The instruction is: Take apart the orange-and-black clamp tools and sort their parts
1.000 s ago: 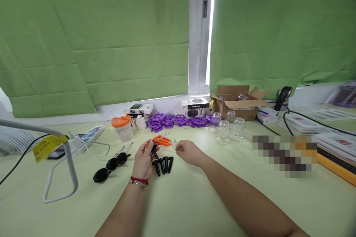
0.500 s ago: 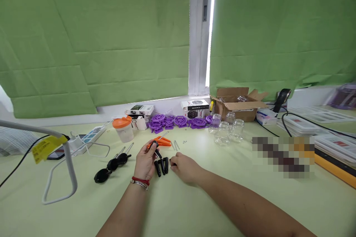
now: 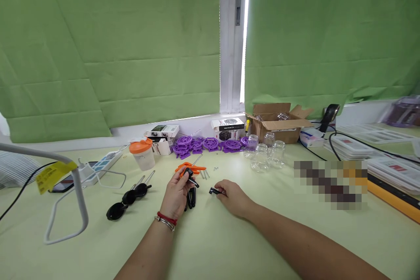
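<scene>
My left hand [image 3: 176, 194] is closed on a black part [image 3: 189, 173] with a short arm that points right. Below its fingers, partly hidden, several black pieces [image 3: 192, 199] lie on the table. To the right, my right hand [image 3: 233, 197] pinches a small black piece [image 3: 215, 190], whose end sticks out to the left. Just behind my left hand lie orange parts [image 3: 197, 168] and thin metal pins [image 3: 204, 174]. Black round-headed pieces with metal shafts [image 3: 130, 197] rest left of my left hand.
Purple wheel-like parts [image 3: 210, 144], small boxes [image 3: 228, 128], clear jars [image 3: 260, 157] and an open carton [image 3: 278, 129] line the back. An orange-lidded cup [image 3: 143, 154], a power strip [image 3: 105, 167] and a grey metal frame [image 3: 82, 201] stand left. Stacked white trays [image 3: 393, 170] are right.
My right hand has moved right and a little away from the black pieces, and the piece in its fingers now shows. My left hand has shifted right, over part of the black pieces.
</scene>
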